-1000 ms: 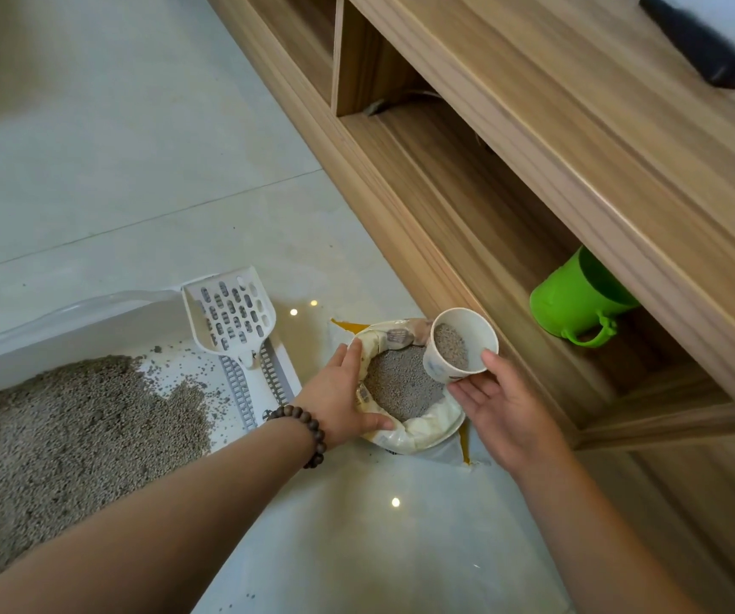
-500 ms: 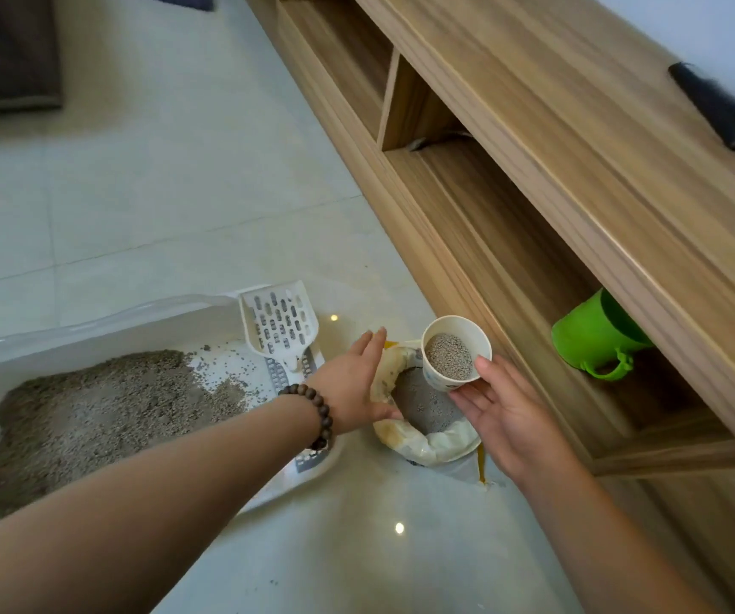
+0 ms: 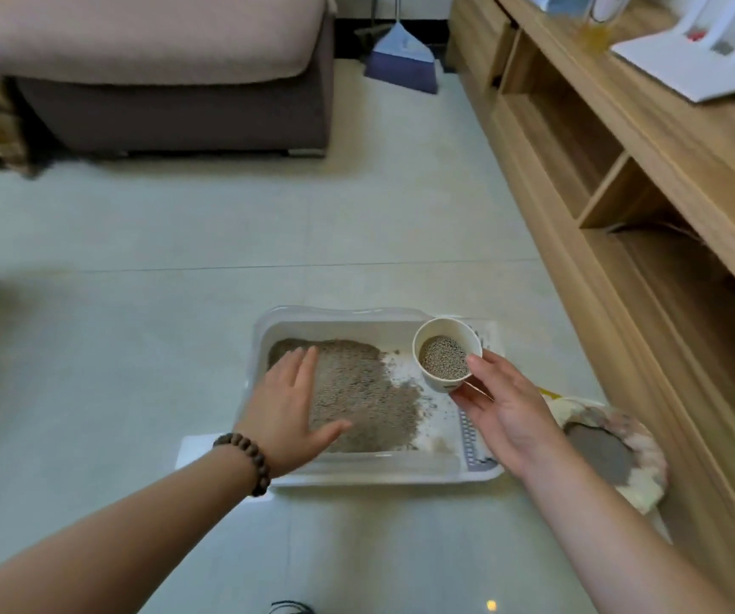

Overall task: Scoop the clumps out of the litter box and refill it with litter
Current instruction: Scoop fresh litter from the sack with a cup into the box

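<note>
litter box [image 3: 348, 315] on floor, lower centre of frame; grey litter [image 3: 357, 392] heaped in its left part. right hand [image 3: 501, 414] grip clamped on paper cup [image 3: 447, 360] of litter, over box's right end. left hand [image 3: 288, 407] fingers apart, flat over litter. litter bag [image 3: 613, 454] lower right.

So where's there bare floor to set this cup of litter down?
Bare floor stretches left of the litter box, up to the sofa. Crowded on the right: the litter bag fills the strip between box and wooden cabinet. The right hand holds the cup.
</note>
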The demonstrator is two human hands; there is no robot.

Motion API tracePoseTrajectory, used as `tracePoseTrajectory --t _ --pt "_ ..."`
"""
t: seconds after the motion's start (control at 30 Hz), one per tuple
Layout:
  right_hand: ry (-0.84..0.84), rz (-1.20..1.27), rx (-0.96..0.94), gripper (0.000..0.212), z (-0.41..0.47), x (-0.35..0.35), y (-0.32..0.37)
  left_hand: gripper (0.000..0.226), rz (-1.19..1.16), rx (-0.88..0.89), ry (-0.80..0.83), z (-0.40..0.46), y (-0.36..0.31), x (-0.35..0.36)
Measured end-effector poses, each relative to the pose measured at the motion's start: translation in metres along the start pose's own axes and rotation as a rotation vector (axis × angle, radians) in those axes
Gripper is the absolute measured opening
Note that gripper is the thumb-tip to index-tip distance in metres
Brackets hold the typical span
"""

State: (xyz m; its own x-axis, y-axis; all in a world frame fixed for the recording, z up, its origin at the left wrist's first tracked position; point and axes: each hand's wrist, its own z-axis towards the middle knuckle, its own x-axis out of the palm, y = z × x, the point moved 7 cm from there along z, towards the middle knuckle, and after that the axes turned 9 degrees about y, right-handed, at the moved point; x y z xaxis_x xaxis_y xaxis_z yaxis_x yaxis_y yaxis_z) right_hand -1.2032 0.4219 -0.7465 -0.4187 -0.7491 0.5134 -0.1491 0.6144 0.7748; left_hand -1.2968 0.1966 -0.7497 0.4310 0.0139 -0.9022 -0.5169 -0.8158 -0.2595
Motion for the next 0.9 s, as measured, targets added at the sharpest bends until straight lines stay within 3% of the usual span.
tracePoseTrajectory --t 0.17,0.23,0.3,0.4,0.73,0.9 --pt "0.016 -0.066 0.041 0.096 0.021 0.033 -0.024 0.151 -0.018 -0.197 0.071 -0.016 0.072 0.029" --pt "0.018 -0.124 0.036 0.081 0.031 0.041 -0.028 0.155 -0.029 -0.215 0.103 -0.013 0.086 0.038" --pt "0.002 -0.213 0.031 0.055 0.043 0.049 -0.031 0.157 -0.047 -0.223 0.113 -0.009 0.097 0.047" --pt "-0.065 -0.442 -0.004 0.043 0.059 0.057 -0.025 0.154 -0.051 -0.202 0.116 -0.008 0.101 0.058" --pt "-0.083 -0.952 -0.157 0.057 0.106 0.106 -0.029 0.145 -0.212 -0.164 0.032 -0.006 0.110 0.076" --pt "-0.106 -1.013 -0.189 0.056 0.120 0.113 -0.035 0.144 -0.221 -0.161 0.032 -0.006 0.110 0.077"
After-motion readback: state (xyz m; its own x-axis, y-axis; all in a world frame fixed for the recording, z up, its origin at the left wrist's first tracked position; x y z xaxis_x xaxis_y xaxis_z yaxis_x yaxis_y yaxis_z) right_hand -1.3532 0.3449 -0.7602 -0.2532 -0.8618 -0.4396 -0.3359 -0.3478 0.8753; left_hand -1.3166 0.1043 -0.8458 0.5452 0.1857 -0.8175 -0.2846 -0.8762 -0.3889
